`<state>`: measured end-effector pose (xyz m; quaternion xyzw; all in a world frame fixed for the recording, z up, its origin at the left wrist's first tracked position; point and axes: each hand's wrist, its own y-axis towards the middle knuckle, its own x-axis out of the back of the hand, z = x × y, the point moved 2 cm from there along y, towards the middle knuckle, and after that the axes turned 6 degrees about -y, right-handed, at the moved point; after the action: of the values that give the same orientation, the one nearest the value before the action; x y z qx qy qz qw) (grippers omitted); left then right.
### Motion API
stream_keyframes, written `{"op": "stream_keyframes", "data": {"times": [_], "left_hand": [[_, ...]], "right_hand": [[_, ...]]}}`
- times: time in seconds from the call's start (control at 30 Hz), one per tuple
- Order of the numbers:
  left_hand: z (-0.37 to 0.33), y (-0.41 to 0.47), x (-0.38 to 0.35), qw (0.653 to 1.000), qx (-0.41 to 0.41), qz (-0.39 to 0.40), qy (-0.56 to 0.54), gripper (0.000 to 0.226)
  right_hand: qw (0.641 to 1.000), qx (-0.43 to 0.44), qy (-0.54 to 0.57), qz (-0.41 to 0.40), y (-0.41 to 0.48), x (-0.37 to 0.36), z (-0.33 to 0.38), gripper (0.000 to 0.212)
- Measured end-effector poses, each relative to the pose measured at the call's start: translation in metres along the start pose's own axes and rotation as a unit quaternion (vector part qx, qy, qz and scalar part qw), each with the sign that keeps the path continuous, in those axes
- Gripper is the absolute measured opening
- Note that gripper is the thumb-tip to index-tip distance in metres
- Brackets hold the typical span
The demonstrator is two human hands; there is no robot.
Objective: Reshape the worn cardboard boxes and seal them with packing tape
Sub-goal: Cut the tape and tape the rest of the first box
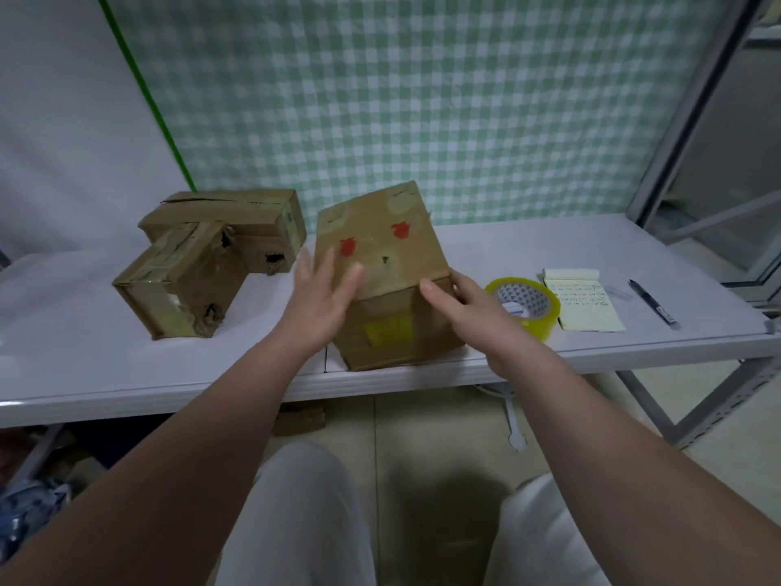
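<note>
A worn cardboard box [380, 247] with two red marks on top and a yellow patch on its near face stands at the table's front edge. My left hand [321, 296] lies flat against its left side with fingers spread. My right hand [458, 306] holds the box's right front corner, thumb on the near face, fingers round the side. A roll of clear packing tape [526, 306] sits just right of that hand. Two more battered boxes are at the left: a taped one [181, 285] in front and a longer one [236, 224] behind it.
The white table [528, 247] also carries a yellow notepad [587, 300] and a black pen [653, 302] at the right. A green checked cloth hangs behind. A metal frame post stands at the far right. My knees are below the table edge.
</note>
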<state>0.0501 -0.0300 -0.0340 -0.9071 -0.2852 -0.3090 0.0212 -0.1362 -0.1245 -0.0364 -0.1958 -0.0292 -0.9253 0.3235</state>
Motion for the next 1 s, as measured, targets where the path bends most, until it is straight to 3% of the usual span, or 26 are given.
{"op": "stream_keyframes", "data": {"times": [0.1,0.17,0.3,0.57,0.67,0.77,0.87,1.0], "left_hand": [[0.028,0.002,0.015,0.969,0.114,-0.041,-0.216,0.09],[0.041,0.0,0.019,0.943,0.139,-0.042,-0.299,0.076],[0.049,-0.013,0.018,0.902,0.185,-0.038,-0.389,0.05],[0.057,-0.03,0.006,0.833,0.258,0.016,-0.489,0.051],[0.056,-0.035,0.003,0.826,0.28,0.013,-0.489,0.053],[0.056,-0.043,0.001,0.829,0.292,0.041,-0.476,0.063],[0.057,-0.05,0.001,0.852,0.26,0.08,-0.448,0.073],[0.054,-0.052,0.007,0.951,0.16,0.051,-0.259,0.115]], "right_hand": [[0.999,0.039,0.018,0.025,-0.002,-0.009,0.01,0.077],[0.998,0.06,0.01,0.028,-0.002,-0.016,0.017,0.083],[0.993,0.098,-0.067,0.011,-0.007,-0.028,0.031,0.091],[0.97,0.154,-0.175,-0.074,-0.01,-0.036,0.043,0.082],[0.966,0.158,-0.172,-0.113,-0.012,-0.035,0.046,0.063],[0.964,0.146,-0.172,-0.14,-0.013,-0.03,0.052,0.042],[0.974,0.109,-0.138,-0.141,-0.009,-0.022,0.054,0.038],[0.971,0.073,-0.184,-0.131,0.0,-0.014,0.055,0.054]]}}
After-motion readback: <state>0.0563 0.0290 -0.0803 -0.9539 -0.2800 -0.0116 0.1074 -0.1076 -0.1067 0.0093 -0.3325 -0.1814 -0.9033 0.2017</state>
